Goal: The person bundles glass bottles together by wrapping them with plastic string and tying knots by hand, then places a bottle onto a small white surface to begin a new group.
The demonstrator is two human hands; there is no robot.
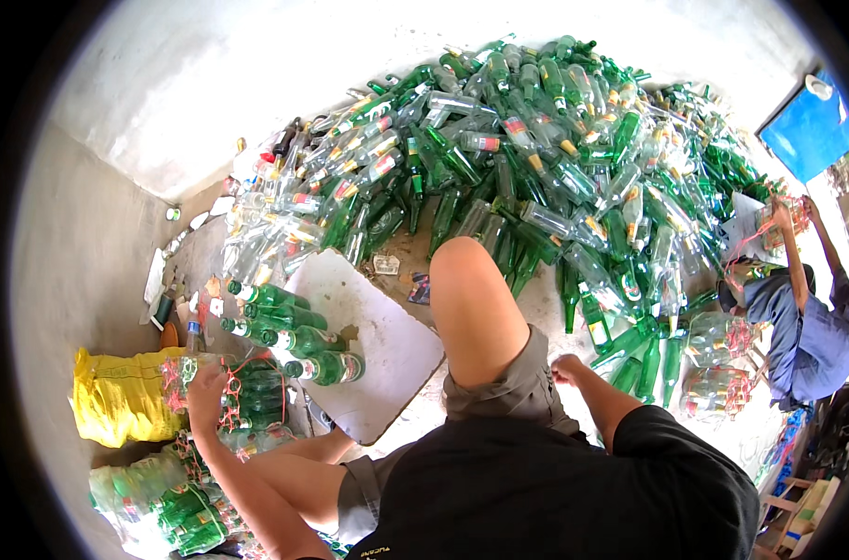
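My left hand is at the left, against a bundle of clear bottles wrapped in red string; its fingers are mostly hidden, so its grip is unclear. Dark green bottles tied with red string stand just right of it. On a white board before me lie several green glass bottles, side by side, with their necks pointing left. My right hand is curled beside my right thigh, near loose green bottles. Whatever lies inside its fingers cannot be seen.
A large heap of green and clear glass bottles leans against the white wall. A yellow sack and tied bottle bundles stand at left. At right, another person holds a red-strung bundle; more bundles stand nearby.
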